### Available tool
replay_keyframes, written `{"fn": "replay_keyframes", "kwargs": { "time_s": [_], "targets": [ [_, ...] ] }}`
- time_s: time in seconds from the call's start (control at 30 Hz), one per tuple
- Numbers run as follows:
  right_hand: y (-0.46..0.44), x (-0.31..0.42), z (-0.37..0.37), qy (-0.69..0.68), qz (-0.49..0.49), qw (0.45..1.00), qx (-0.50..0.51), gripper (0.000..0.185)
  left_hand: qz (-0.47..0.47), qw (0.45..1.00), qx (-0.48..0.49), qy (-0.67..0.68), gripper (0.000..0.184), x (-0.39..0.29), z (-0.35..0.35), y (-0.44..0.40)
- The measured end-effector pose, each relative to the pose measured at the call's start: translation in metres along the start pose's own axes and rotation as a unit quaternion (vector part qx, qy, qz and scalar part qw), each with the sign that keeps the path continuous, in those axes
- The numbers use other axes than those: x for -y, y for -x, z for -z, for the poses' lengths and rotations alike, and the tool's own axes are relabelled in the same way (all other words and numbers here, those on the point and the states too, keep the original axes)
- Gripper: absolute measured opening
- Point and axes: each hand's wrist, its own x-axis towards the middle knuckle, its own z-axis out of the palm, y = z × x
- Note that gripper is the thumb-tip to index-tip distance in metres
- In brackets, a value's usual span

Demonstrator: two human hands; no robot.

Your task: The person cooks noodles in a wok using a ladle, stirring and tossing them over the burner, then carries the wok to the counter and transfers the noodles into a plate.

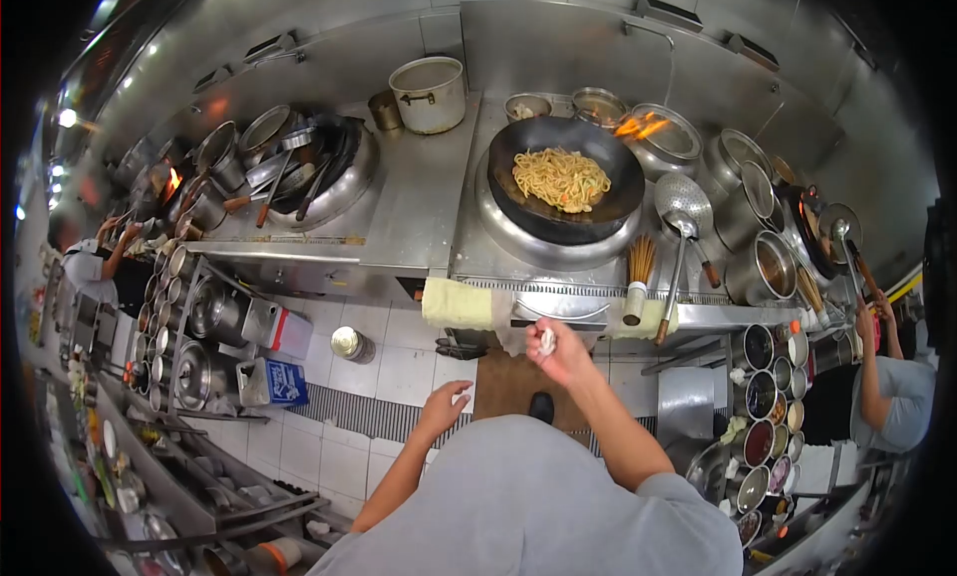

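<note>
My right hand (pixel 564 355) is closed around a small crumpled white wad (pixel 547 341), paper or cloth, just off the front edge of the stove. My left hand (pixel 443 411) hangs lower, over the floor, with its fingers apart and nothing in them. In front of me a black wok (pixel 518 209) sits on the burner ring, holding a heap of noodles (pixel 560 179). A pale yellow folded towel (pixel 464 304) drapes over the stove edge near both hands. Right of the wok lie a perforated strainer (pixel 684 199) and a bamboo brush (pixel 641 261).
Flames (pixel 641 128) rise behind the wok, beside lidded pots. A large pot (pixel 428 95) stands on the counter at left. On the floor are a tin can (pixel 351 345) and a blue box (pixel 286 382). Co-workers stand at far left and far right (pixel 892 392).
</note>
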Motion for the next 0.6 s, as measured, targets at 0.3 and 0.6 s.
{"fn": "replay_keyframes", "kwargs": {
  "time_s": [0.3, 0.6],
  "targets": [
    [0.005, -0.051, -0.01, 0.156, -0.099, 0.981, -0.053, 0.031, 0.035, 0.999, -0.014, 0.022, 0.03, 0.021, 0.006, 0.027],
    [-0.018, -0.069, 0.043, 0.161, -0.143, 0.973, -0.087, 0.014, 0.038, 0.998, -0.043, 0.02, 0.029, 0.026, 0.009, 0.038]
  ]
}}
